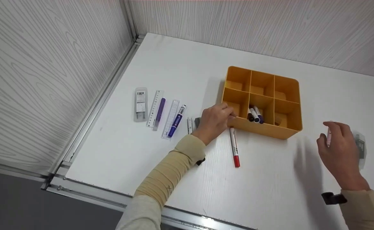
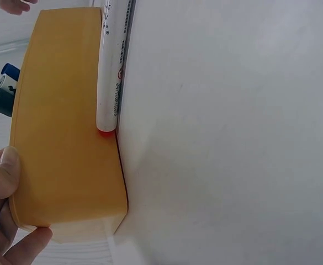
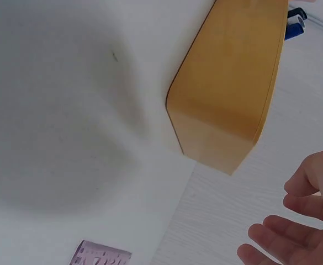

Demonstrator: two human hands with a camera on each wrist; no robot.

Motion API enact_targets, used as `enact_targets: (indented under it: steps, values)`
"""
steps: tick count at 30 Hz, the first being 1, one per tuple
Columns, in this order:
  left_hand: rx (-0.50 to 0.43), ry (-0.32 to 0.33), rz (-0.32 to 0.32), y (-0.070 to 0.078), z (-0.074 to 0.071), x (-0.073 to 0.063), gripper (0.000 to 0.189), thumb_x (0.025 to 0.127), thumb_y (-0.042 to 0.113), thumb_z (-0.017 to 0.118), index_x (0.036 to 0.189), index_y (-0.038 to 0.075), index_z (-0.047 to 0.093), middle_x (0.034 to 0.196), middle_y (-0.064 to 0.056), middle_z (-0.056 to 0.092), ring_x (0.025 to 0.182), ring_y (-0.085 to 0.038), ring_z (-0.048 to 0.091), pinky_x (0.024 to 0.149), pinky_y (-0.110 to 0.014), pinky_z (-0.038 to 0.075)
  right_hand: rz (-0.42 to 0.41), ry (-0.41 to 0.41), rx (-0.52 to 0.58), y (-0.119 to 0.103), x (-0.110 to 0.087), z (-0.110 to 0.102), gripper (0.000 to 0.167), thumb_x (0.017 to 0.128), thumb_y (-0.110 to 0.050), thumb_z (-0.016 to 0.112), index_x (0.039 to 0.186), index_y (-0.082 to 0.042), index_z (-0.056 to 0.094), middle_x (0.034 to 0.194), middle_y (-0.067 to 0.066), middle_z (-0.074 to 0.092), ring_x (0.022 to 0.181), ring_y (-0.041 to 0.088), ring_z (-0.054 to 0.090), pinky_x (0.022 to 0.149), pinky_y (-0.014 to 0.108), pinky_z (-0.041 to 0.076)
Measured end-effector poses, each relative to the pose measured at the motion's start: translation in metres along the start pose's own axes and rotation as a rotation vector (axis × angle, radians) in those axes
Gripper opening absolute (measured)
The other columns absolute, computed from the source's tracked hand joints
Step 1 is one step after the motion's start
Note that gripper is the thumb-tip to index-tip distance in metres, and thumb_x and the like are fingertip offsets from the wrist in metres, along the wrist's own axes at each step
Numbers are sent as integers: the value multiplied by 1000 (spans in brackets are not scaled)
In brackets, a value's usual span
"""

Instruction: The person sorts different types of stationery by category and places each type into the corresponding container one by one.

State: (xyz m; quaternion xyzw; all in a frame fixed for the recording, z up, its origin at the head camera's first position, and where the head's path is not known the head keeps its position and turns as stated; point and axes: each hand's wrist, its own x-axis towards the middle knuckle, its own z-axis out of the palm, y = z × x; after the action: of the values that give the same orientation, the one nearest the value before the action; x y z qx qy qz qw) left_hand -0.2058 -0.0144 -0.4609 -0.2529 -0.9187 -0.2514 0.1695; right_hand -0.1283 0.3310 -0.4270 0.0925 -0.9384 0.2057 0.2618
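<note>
A yellow six-compartment organizer box (image 1: 260,127) stands on the table. My left hand (image 1: 216,119) grips its near left corner; in the left wrist view the thumb (image 2: 8,165) lies at the rim and a finger bends round the side. Several markers (image 1: 255,115) stand in the near middle compartment. A red-capped marker (image 1: 234,145) lies on the table just in front of the box. To the right of the box, my right hand (image 1: 341,148) hovers with spread, slightly bent fingers, holding nothing. A pink ruler (image 3: 101,254) lies on the table beyond it, partly hidden by the hand in the head view.
Left of the box lie a grey-white case (image 1: 140,105), a clear ruler (image 1: 155,108), a purple pen (image 1: 160,113), another ruler (image 1: 167,127) and a purple marker (image 1: 176,121). A packaged item (image 1: 361,150) is partly behind the right hand. Panels (image 1: 254,25) border the table.
</note>
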Motion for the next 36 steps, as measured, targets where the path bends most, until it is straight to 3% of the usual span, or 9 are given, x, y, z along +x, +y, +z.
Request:
enact_targets:
  steps: [4,10,15,19,26,31,36]
  values:
    - [-6,2,-1,0,1,0,12,95,22,65,97,15,75,87,2,66,77,-11,64,70,-20,54,58,-18,-7,14,-5,-1,32,87,11,53,119,13,56,119,38,53,99,52,56,73,57,43]
    - [8,17,11,0,0,0,10,95,18,66,95,15,75,86,2,66,76,-12,64,69,-21,54,225,-175,-56,31,-12,-4,37,91,4,52,126,16,51,122,42,47,103,55,50,79,66,42]
    - [34,23,14,0,0,0,9,94,13,66,95,16,75,86,2,66,76,-12,65,67,-22,54,250,-220,-92,42,-16,-4,38,93,0,52,127,18,50,121,44,47,101,55,49,79,66,43]
    - [49,30,15,0,0,-1,12,92,8,66,96,17,75,86,3,66,76,-12,66,66,-22,54,277,-271,-117,50,-19,-4,39,94,-3,52,127,18,49,118,44,47,95,52,48,73,62,45]
    - [34,27,13,-1,1,0,10,93,12,67,97,16,74,88,3,66,77,-12,65,67,-22,54,375,-460,-166,66,-22,-3,48,96,-12,52,128,22,44,107,41,47,83,43,47,55,36,43]
    - [20,11,9,0,1,-1,13,93,8,65,97,16,74,89,3,66,78,-11,64,68,-21,53,433,-552,-165,72,-24,-2,53,98,-19,48,127,25,42,106,43,47,79,40,49,52,32,43]
    - [14,11,15,0,0,-1,14,93,6,65,98,15,74,89,3,66,78,-11,64,68,-21,53,529,-676,-152,76,-23,-3,60,101,-25,45,132,26,35,112,42,41,87,42,47,57,33,47]
